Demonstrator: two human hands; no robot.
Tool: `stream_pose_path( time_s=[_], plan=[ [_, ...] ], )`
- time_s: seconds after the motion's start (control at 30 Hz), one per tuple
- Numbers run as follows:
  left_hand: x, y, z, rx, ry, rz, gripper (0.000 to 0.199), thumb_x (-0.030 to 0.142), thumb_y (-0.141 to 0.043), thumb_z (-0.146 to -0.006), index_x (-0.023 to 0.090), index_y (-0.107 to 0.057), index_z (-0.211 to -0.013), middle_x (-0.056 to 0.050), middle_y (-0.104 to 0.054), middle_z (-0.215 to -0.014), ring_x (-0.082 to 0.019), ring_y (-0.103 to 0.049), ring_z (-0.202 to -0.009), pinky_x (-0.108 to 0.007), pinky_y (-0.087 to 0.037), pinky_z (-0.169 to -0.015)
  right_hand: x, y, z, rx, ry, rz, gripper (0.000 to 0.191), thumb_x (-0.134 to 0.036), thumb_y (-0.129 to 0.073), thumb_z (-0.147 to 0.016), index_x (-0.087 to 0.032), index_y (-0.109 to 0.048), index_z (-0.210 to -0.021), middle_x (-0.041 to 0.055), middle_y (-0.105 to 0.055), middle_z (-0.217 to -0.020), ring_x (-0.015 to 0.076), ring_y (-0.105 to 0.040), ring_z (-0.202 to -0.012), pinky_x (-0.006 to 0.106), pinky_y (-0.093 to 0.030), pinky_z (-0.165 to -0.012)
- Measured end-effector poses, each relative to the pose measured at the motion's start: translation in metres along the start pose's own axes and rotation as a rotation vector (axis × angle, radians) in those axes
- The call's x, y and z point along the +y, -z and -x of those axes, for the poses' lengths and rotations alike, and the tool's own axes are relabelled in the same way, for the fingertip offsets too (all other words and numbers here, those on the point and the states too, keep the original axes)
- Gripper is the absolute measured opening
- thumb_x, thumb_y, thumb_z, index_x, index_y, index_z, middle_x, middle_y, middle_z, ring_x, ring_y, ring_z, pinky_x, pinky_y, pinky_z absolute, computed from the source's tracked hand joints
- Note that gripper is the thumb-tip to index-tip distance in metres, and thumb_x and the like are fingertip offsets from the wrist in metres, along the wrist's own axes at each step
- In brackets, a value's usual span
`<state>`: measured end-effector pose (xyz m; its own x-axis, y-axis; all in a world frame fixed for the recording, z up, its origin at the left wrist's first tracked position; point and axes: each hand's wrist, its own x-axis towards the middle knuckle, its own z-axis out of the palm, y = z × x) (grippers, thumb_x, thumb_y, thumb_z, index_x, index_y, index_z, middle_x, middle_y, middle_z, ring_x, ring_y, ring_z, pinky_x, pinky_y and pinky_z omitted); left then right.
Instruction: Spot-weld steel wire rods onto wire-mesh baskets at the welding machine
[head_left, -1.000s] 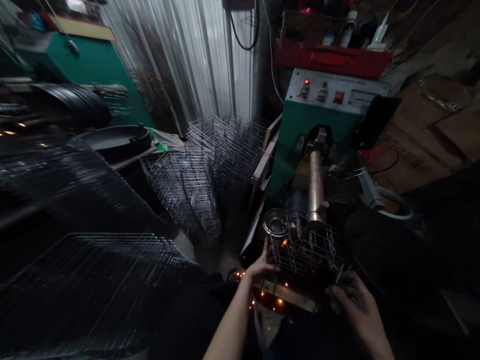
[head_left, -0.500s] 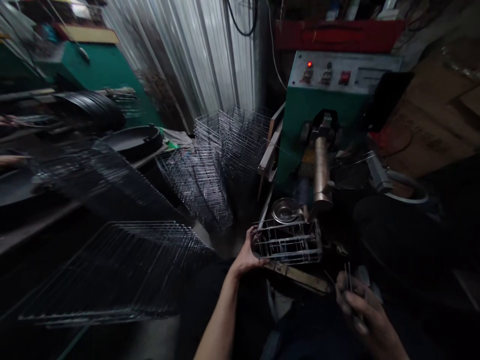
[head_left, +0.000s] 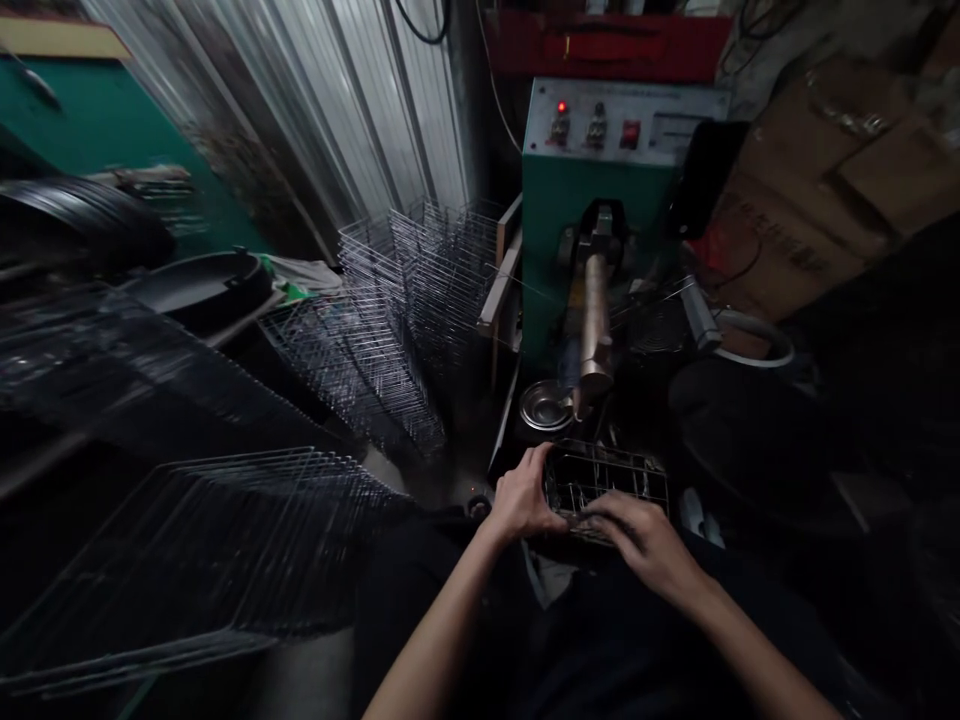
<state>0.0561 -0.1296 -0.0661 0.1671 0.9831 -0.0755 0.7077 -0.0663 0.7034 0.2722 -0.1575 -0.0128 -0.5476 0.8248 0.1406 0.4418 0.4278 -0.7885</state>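
Note:
A small welded wire rack sits before me, just below the copper electrode arm of a spot welder. My left hand is closed on the rack's left end, thumb along its front. At the front side, my right hand has its fingers closed, their tips near my left thumb. Thin metal rods showed in that hand half a second ago; now the fingers mostly hide them. Behind the rack, a round metal dish rests under the electrode tip.
The green welder has a panel with a lit red lamp. Stacked wire baskets stand to the left, more wire panels at lower left. A black pan lies beyond them. Cardboard boxes are at right.
My right hand has come up and left from the lower right to the rack's front. The rack is tipped differently and slightly further right, with my left hand still on it. The view has turned right.

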Motion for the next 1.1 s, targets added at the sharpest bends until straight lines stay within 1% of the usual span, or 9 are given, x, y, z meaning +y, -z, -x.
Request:
stream_pose_path(
  time_s=[0.07, 0.13, 0.2, 0.27, 0.37, 0.5, 0.77, 0.93, 1.1],
  plan=[
    [0.008, -0.004, -0.005, 0.007, -0.023, -0.022, 0.118, 0.045, -0.089, -0.047, 0.030, -0.030, -0.149, -0.011, -0.053, -0.140, -0.042, -0.063, -0.112, -0.053, -0.051, -0.094, 0.010, -0.002, -0.004, 0.030, 0.121, 0.239, 0.026, -0.016, -0.049, -0.098, -0.020, -0.069, -0.114, 0.0083, -0.071, -0.101, 0.0228, -0.066, -0.092, 0.038, -0.057, -0.084],
    [0.011, -0.007, -0.010, 0.025, -0.047, -0.025, 0.120, 0.045, -0.089, -0.046, 0.030, -0.029, -0.149, -0.011, -0.053, -0.140, -0.043, -0.063, -0.113, -0.054, -0.051, -0.093, 0.019, -0.006, -0.005, 0.044, 0.211, 0.432, 0.033, -0.010, -0.051, -0.095, -0.018, -0.066, -0.122, 0.0106, -0.071, -0.109, 0.0258, -0.066, -0.099, 0.043, -0.058, -0.089],
    [0.012, -0.010, -0.014, 0.041, -0.055, -0.011, 0.121, 0.042, -0.089, -0.046, 0.029, -0.028, -0.149, -0.011, -0.052, -0.142, -0.042, -0.062, -0.116, -0.054, -0.051, -0.096, 0.025, -0.010, -0.003, 0.065, 0.268, 0.566, 0.042, -0.004, -0.050, -0.091, -0.015, -0.063, -0.130, 0.0125, -0.070, -0.116, 0.0285, -0.065, -0.104, 0.048, -0.058, -0.091],
    [0.012, -0.012, -0.016, 0.053, -0.053, 0.010, 0.121, 0.040, -0.089, -0.046, 0.029, -0.027, -0.149, -0.010, -0.051, -0.143, -0.041, -0.060, -0.119, -0.054, -0.050, -0.098, 0.027, -0.012, 0.000, 0.089, 0.298, 0.619, 0.050, 0.001, -0.046, -0.088, -0.014, -0.061, -0.133, 0.0132, -0.070, -0.120, 0.0291, -0.065, -0.108, 0.049, -0.059, -0.092],
    [0.012, -0.012, -0.018, 0.075, -0.066, 0.032, 0.120, 0.038, -0.089, -0.047, 0.030, -0.026, -0.149, -0.009, -0.051, -0.143, -0.039, -0.060, -0.119, -0.052, -0.051, -0.098, 0.026, -0.011, 0.001, 0.124, 0.326, 0.552, 0.055, 0.005, -0.042, -0.087, -0.015, -0.059, -0.135, 0.0122, -0.070, -0.122, 0.0261, -0.065, -0.110, 0.044, -0.059, -0.095],
    [0.010, -0.013, -0.019, 0.107, -0.113, 0.065, 0.117, 0.041, -0.087, -0.051, 0.031, -0.026, -0.150, -0.009, -0.050, -0.145, -0.038, -0.061, -0.119, -0.051, -0.053, -0.096, 0.022, -0.007, -0.004, 0.161, 0.350, 0.458, 0.056, 0.003, -0.042, -0.089, -0.020, -0.058, -0.138, 0.0100, -0.071, -0.120, 0.0228, -0.067, -0.111, 0.041, -0.058, -0.096],
    [0.003, -0.024, -0.027, 0.176, -0.184, 0.174, 0.118, 0.038, -0.088, -0.049, 0.030, -0.027, -0.149, -0.009, -0.050, -0.145, -0.035, -0.058, -0.125, -0.050, -0.053, -0.100, 0.029, -0.007, -0.007, 0.207, 0.371, 0.445, 0.061, 0.002, -0.042, -0.092, -0.025, -0.051, -0.145, 0.0076, -0.069, -0.125, 0.0218, -0.066, -0.113, 0.039, -0.059, -0.095],
    [0.001, -0.030, -0.035, 0.191, -0.209, 0.233, 0.118, 0.040, -0.089, -0.050, 0.030, -0.028, -0.150, -0.008, -0.049, -0.147, -0.034, -0.056, -0.128, -0.049, -0.051, -0.103, 0.033, -0.003, -0.012, 0.207, 0.363, 0.462, 0.055, 0.000, -0.045, -0.094, -0.024, -0.053, -0.142, 0.0076, -0.069, -0.125, 0.0223, -0.065, -0.114, 0.040, -0.058, -0.096],
    [0.000, -0.026, -0.043, 0.195, -0.199, 0.258, 0.118, 0.041, -0.090, -0.049, 0.027, -0.031, -0.150, -0.011, -0.048, -0.149, -0.035, -0.052, -0.133, -0.051, -0.048, -0.107, 0.032, 0.002, -0.022, 0.213, 0.345, 0.454, 0.050, -0.002, -0.046, -0.094, -0.024, -0.057, -0.138, 0.0074, -0.069, -0.124, 0.0229, -0.065, -0.115, 0.041, -0.058, -0.096]
  ],
)
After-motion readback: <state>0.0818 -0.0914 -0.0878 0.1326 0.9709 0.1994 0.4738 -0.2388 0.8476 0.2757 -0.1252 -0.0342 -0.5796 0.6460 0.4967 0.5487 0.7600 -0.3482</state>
